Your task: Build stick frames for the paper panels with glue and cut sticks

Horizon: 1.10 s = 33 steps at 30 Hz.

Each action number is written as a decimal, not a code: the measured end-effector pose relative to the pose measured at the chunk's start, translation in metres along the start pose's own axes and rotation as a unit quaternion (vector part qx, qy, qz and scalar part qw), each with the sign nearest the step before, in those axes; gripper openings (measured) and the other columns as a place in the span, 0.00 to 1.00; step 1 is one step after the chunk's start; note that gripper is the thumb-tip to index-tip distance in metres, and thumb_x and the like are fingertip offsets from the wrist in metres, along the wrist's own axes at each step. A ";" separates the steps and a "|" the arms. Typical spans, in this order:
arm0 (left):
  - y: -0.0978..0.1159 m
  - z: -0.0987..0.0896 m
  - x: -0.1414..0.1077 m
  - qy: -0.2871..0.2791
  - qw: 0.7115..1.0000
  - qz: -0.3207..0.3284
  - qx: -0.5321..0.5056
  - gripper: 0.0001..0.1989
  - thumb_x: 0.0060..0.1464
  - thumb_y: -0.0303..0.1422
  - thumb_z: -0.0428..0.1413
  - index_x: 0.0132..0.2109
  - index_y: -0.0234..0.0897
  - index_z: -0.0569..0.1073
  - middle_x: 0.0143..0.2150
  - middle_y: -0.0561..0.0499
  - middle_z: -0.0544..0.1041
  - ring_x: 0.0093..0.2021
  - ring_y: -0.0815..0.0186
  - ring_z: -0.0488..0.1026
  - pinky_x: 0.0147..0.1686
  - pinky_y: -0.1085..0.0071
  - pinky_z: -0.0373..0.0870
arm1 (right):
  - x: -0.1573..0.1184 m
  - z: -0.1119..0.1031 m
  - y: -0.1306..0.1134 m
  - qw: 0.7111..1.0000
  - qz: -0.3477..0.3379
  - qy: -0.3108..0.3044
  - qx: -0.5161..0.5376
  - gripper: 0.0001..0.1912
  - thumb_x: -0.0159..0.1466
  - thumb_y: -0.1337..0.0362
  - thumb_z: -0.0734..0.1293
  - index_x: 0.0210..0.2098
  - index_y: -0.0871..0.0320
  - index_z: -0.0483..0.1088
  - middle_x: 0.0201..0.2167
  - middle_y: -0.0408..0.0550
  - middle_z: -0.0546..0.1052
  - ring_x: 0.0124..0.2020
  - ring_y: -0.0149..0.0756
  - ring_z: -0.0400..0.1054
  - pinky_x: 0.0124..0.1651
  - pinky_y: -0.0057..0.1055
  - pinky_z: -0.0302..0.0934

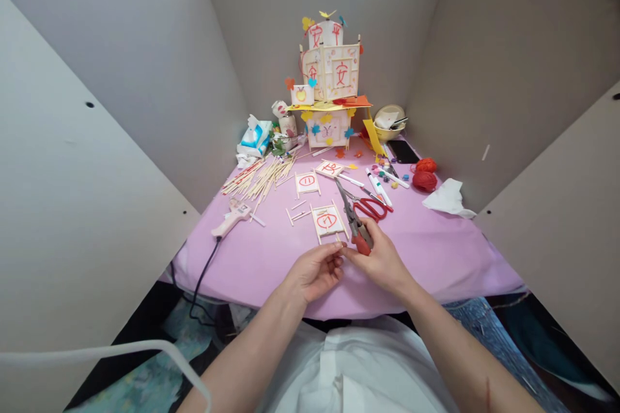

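Observation:
My right hand (382, 258) is wrapped around red-handled pliers (357, 226), whose long grey jaws point up and away over the table. My left hand (317, 272) is closed, its thumb and finger pinched together and meeting the right fingertips. Whatever small thing lies in that pinch is too hidden to name. Just beyond the fingers lies a small stick frame with a white panel and a red circled mark (327, 221). Left of it are a few loose short sticks (298, 213). Two more marked panels (307, 182) lie farther back.
A decorated paper-and-stick lantern tower (334, 77) stands at the back. Wooden sticks (266, 177) and a corded glue gun (232, 219) lie left. Red scissors (372, 208), markers (380, 187), red yarn (425, 181), a phone (403, 151) and tissue (449, 199) lie right. Grey partitions enclose the table.

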<state>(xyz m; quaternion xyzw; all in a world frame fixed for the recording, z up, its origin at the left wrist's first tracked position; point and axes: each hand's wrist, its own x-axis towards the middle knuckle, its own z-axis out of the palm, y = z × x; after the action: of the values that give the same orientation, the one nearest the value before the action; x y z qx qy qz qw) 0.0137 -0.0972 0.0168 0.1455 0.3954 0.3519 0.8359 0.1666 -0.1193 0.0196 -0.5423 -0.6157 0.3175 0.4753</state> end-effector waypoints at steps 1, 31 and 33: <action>0.000 0.000 0.000 0.002 1.000 0.000 0.002 0.07 0.43 0.24 0.63 0.33 0.29 0.76 0.24 0.54 0.72 0.24 0.77 0.66 0.24 0.80 0.62 | 0.000 0.000 0.000 1.000 0.000 0.000 0.002 0.24 0.53 0.59 0.69 0.47 0.55 0.62 0.36 0.44 0.74 0.36 0.36 0.67 0.40 0.32 0.61; 0.026 0.001 -0.006 -0.051 0.981 0.036 0.185 0.08 0.47 0.29 0.63 0.36 0.29 0.76 0.28 0.48 0.78 0.26 0.70 0.76 0.19 0.83 0.66 | 0.003 -0.009 -0.004 0.996 0.029 -0.030 0.084 0.18 0.55 0.59 0.68 0.42 0.56 0.62 0.32 0.42 0.70 0.34 0.34 0.65 0.40 0.32 0.60; 0.027 0.002 -0.003 -0.052 0.982 0.007 0.182 0.08 0.47 0.28 0.63 0.36 0.29 0.76 0.29 0.48 0.78 0.27 0.70 0.76 0.20 0.83 0.67 | 0.013 -0.012 -0.007 0.987 0.033 -0.047 0.148 0.16 0.55 0.60 0.68 0.40 0.56 0.63 0.32 0.43 0.71 0.34 0.34 0.66 0.41 0.32 0.61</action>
<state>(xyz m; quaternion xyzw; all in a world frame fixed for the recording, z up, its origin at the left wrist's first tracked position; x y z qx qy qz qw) 0.0010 -0.0804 0.0342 0.3154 0.4080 0.2717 0.8125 0.1755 -0.1094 0.0333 -0.4708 -0.5655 0.4455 0.5100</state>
